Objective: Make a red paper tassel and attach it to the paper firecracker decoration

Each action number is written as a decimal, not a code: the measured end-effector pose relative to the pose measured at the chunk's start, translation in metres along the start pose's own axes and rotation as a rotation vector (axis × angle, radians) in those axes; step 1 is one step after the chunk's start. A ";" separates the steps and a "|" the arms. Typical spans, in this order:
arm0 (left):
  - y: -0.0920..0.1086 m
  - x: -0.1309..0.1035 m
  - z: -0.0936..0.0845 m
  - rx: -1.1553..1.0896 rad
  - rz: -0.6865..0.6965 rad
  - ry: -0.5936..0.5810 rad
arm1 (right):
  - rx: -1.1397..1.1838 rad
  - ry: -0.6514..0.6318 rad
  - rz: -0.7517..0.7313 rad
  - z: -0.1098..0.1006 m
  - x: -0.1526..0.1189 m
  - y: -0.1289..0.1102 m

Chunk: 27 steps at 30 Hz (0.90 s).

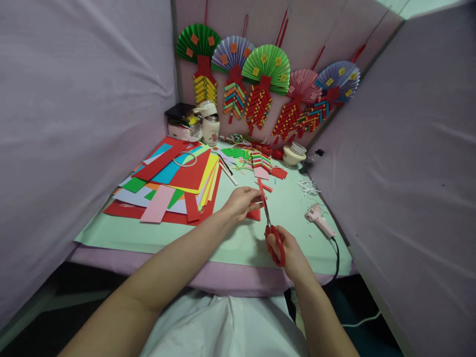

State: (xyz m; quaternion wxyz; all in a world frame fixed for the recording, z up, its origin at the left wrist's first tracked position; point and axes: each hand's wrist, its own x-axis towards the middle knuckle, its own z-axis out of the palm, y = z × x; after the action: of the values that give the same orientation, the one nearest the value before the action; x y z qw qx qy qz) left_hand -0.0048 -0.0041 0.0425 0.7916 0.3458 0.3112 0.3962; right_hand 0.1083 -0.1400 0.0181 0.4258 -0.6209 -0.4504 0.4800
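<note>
My right hand (288, 248) is closed round the handles of red-handled scissors (275, 245), whose blades point up and away over the pale green table (238, 243). A narrow red paper strip (261, 188) stands upright at the blades, pinched between the fingers of my left hand (243, 202). Under my left hand lies a red piece of paper (254, 214) on the table. Just beyond the hands are a small red roll (266, 187), a pink paper piece (261, 173) and a bundle of colourful paper tubes (261, 161).
Stacked coloured paper (189, 173) covers the left side under a clear ring (185, 159). A pink glue gun (320, 221) with a black cord lies right. Behind stand a white bottle (210, 129) and bowls (294, 154). Several paper fans (266, 67) hang on the back wall.
</note>
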 end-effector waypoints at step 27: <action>-0.002 0.004 -0.005 0.133 -0.006 -0.040 | -0.051 0.018 -0.012 0.000 -0.004 0.002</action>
State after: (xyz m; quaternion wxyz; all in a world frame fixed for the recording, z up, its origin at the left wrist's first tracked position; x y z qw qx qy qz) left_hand -0.0058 -0.0005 0.0372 0.7741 0.4048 0.3218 0.3653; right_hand 0.1081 -0.1443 0.0168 0.4167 -0.6331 -0.4625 0.4600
